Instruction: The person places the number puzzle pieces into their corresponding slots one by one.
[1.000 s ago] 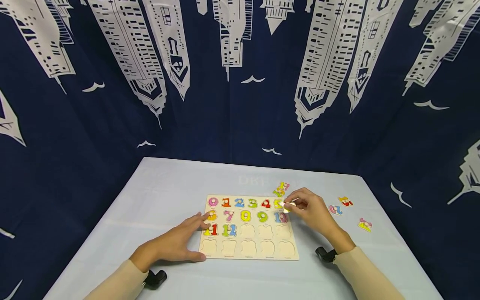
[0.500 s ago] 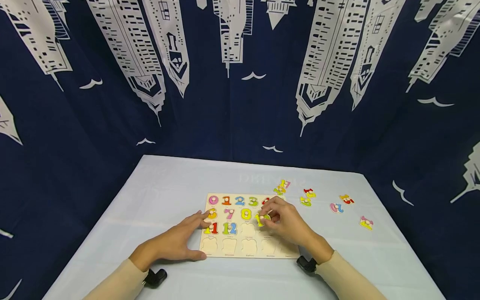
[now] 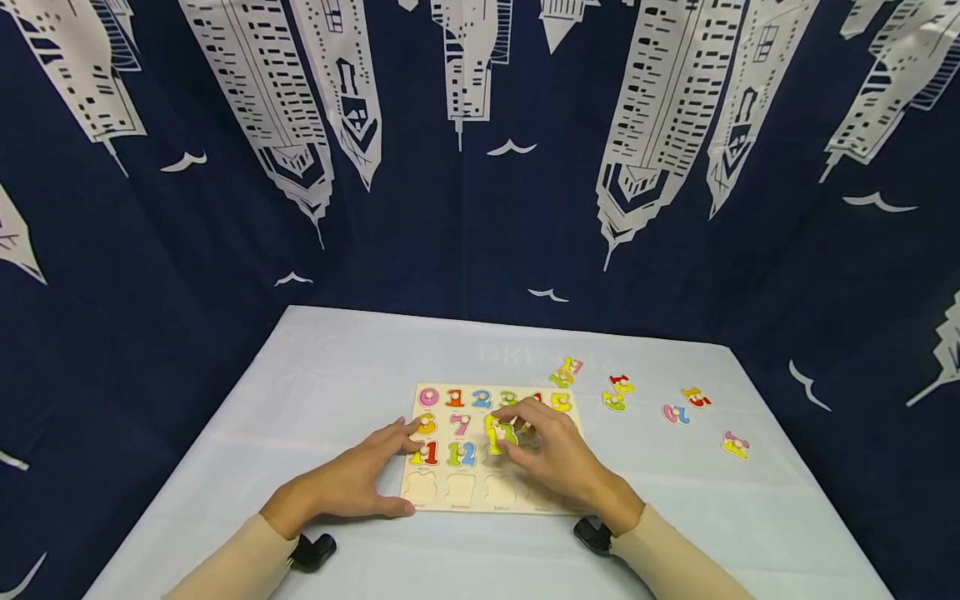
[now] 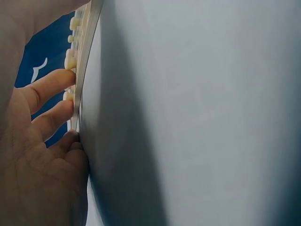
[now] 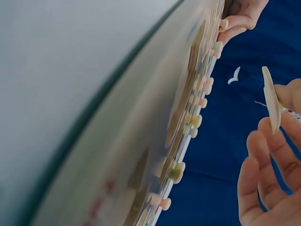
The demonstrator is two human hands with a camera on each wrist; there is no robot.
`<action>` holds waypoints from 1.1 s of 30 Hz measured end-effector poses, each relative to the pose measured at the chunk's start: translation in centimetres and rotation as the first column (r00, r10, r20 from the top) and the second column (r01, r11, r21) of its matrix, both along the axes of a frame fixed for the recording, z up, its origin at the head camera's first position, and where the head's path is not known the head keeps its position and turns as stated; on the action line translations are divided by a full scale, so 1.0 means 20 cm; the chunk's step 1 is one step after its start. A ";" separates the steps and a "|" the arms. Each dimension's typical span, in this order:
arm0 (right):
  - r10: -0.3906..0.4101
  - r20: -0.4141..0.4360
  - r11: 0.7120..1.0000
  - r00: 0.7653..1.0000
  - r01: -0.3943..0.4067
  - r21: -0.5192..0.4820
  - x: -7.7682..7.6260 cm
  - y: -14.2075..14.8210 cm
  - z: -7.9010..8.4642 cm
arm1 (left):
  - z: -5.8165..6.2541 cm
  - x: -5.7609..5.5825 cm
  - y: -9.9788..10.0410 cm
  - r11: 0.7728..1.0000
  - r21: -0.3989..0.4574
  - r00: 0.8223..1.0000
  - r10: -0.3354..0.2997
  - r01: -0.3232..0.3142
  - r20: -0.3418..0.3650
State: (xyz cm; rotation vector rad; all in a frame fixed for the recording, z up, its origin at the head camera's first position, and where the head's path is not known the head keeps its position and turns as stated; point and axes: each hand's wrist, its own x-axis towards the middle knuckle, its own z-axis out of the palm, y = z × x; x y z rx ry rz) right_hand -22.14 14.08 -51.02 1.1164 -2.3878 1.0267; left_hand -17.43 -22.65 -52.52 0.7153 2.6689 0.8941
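Note:
A pale wooden number puzzle board point(image 3: 442, 497) lies on the white table, with knobbed number pieces in its upper rows. Over its middle, my right hand point(image 3: 558, 450) pinches a yellow-and-green number puzzle piece point(image 3: 498, 432) that looks like a 13. In the right wrist view that piece point(image 5: 271, 101) is seen edge-on between thumb and fingers, raised off the board. My left hand point(image 3: 352, 475) rests with fingers spread at the board's left edge, fingertips by the 6 and 11 pieces. The right hand hides part of the board's right side.
Loose number pieces lie beyond and right of the board: a pair point(image 3: 566, 372) near its far right corner, another pair point(image 3: 617, 393) farther right, then a pink-and-blue one point(image 3: 675, 414), a red-and-yellow one point(image 3: 696, 397) and a pink-and-yellow one point(image 3: 736, 445). Dark blue patterned cloth surrounds the table.
My right hand has carried the number piece leftward from the board's far right corner to over its middle, turning its face into view. The left hand has stayed in place.

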 end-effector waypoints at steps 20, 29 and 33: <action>-0.206 0.279 0.965 0.938 0.149 0.214 0.04 -0.09 -0.01 | 0.01 0.00 0.00 1.000 0.009 1.000 -0.002 0.002 0.012; -0.182 0.298 0.967 0.937 0.116 0.226 0.03 -0.13 0.00 | 0.01 -0.01 0.00 1.000 0.000 1.000 0.016 -0.016 0.012; -0.182 0.315 0.967 0.932 0.110 0.231 0.04 -0.11 0.00 | -0.01 0.00 0.01 0.999 0.003 0.999 0.035 -0.035 0.034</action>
